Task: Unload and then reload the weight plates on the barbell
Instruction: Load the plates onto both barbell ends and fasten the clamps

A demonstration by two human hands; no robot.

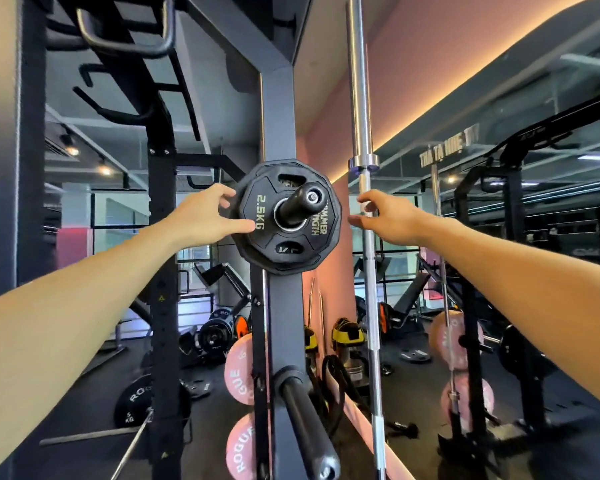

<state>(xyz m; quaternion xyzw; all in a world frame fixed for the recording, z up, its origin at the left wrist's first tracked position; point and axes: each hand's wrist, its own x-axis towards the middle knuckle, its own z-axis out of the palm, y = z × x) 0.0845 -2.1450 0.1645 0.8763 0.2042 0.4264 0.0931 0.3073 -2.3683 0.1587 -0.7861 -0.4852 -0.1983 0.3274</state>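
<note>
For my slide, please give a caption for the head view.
Left hand touches a 2.5 kg plate on a rack peg; right hand reaches beside it.

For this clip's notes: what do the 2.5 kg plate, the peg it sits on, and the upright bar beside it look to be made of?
2.5 kg plate: seemingly rubber- or urethane-coated, matte black with pale raised lettering and a shiny metal centre ring.
Peg: black, smooth, faintly glossy; coated metal or plastic sleeve, hard to say.
Upright bar: bare metal, likely chromed or polished steel, given its bright silver reflections.
</note>
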